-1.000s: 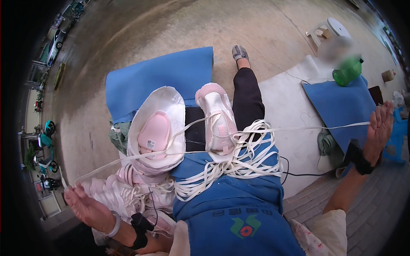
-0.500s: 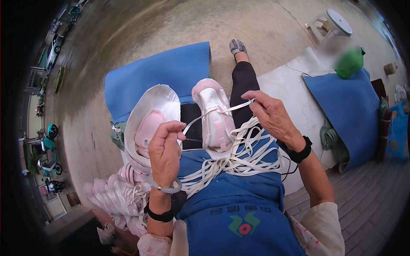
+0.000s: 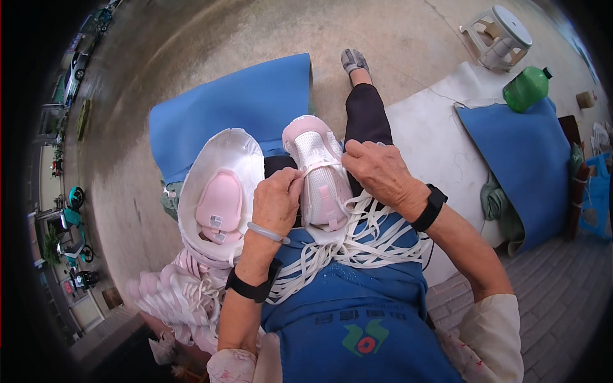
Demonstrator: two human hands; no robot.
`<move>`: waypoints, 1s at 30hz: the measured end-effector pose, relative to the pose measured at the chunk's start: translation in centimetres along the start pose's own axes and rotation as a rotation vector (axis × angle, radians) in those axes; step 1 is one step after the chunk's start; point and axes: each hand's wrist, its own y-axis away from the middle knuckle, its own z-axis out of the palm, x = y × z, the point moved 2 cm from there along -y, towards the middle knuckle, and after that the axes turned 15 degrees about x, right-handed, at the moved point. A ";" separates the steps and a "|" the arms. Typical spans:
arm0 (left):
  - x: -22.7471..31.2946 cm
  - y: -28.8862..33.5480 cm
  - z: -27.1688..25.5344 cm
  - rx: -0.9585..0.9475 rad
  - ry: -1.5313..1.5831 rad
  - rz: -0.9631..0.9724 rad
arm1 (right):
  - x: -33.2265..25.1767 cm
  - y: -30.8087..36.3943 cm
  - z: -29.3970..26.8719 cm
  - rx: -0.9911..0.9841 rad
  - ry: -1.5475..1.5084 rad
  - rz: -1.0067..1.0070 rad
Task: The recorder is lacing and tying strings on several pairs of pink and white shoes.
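Observation:
A pink and white shoe upper [image 3: 314, 143] lies across my lap, toe end away from me. One white shoelace [image 3: 317, 166] crosses its front part. My left hand [image 3: 276, 199] is closed at the upper's left edge, thumb and fingers pinched on the lace. On the other side my right hand [image 3: 382, 172], knuckles up, is closed on the lace's right part; its fingertips are mostly hidden. A loose bundle of white shoelaces [image 3: 370, 247] spreads over my blue apron [image 3: 364, 293], just below the upper's near end.
Left of the upper stands a white, open-topped holder [image 3: 191, 182] with pink padded shoe pieces [image 3: 220, 198] inside. Below it are several stacked pink and white uppers [image 3: 175, 297]. Blue sheets [image 3: 236, 105] lie ahead and right, with a green bottle [image 3: 526, 89] and white stool [image 3: 501, 35] beyond.
Both hands have moved inward to the upper's sides and slightly away from me, drawing the lace closer against it. My right hand has turned knuckles up.

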 end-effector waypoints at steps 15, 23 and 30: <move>-0.5 0.5 0.2 0.138 -0.068 0.114 | 0.0 -0.2 1.6 -0.003 -0.089 0.032; 0.9 1.8 -2.3 0.091 0.361 -0.426 | 0.8 0.6 -1.3 -0.155 -0.364 0.327; -0.9 2.5 -0.1 -0.047 0.312 -0.500 | 1.1 1.8 -0.6 -0.080 -0.654 0.410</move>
